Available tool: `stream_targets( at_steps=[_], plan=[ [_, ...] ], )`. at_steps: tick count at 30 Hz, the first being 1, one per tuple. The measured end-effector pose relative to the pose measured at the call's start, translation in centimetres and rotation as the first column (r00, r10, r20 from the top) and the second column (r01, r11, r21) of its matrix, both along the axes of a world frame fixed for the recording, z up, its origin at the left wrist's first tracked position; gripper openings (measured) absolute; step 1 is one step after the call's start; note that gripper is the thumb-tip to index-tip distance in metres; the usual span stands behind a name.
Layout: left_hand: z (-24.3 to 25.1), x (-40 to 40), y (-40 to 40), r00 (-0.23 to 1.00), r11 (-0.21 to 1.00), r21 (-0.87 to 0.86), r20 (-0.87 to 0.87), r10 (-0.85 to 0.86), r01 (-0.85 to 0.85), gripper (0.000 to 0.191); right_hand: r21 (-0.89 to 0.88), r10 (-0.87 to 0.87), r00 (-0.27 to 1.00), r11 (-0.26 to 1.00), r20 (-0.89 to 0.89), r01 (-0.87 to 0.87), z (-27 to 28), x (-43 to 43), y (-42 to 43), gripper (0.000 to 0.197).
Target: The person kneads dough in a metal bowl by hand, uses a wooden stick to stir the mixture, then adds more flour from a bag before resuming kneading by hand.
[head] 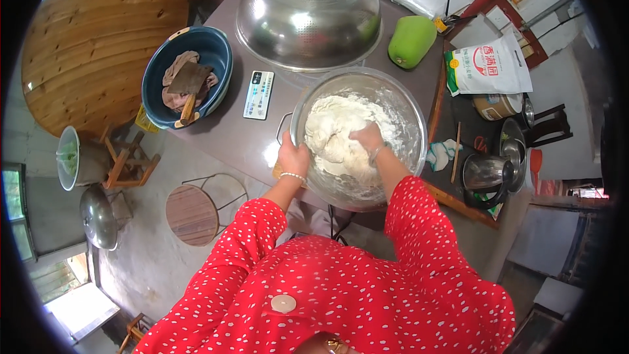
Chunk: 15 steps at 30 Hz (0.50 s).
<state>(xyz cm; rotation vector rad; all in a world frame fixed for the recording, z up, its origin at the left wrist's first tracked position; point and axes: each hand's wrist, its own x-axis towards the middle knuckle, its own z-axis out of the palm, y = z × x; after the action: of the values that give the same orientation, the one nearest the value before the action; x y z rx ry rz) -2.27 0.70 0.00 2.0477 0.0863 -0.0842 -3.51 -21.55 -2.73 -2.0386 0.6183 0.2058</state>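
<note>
A large stainless steel bowl (413,108) in front of me holds a shaggy lump of dough (329,132) among loose dry flour (381,108). My left hand (293,158) grips the bowl's left rim, thumb on the upper side. Inside the bowl, my right hand (367,136) grips into the dough, its fingertips partly hidden there. Flour smears coat the bowl's inner wall. Behind it on the table stands a perforated metal dome lid (309,14), close to the bowl's far rim.
Left on the table (221,152) is a blue basin (152,83) with a cleaver (189,78) on a cloth. A flat card-like item (258,96) bears writing. A green gourd (412,42) lies right. Beyond are a flour bag (489,66) and metal kettle (486,172); a round stool (191,215) stands below.
</note>
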Motion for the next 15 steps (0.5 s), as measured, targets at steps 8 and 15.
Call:
stream_targets(
  at_steps=[8,15],
  plan=[
    [0.6,0.1,-0.2,0.999,1.0,-0.005,-0.045,0.025,-0.025,0.03,-0.357,0.627,0.666,0.563,-0.404,-0.746,10.3,-6.6,4.2,0.034],
    [1.2,0.0,-0.5,0.996,0.998,-0.003,-0.072,0.058,-0.059,0.028,-0.424,0.753,0.571,0.423,-0.328,-0.801,7.6,-8.2,5.2,0.032]
  ],
)
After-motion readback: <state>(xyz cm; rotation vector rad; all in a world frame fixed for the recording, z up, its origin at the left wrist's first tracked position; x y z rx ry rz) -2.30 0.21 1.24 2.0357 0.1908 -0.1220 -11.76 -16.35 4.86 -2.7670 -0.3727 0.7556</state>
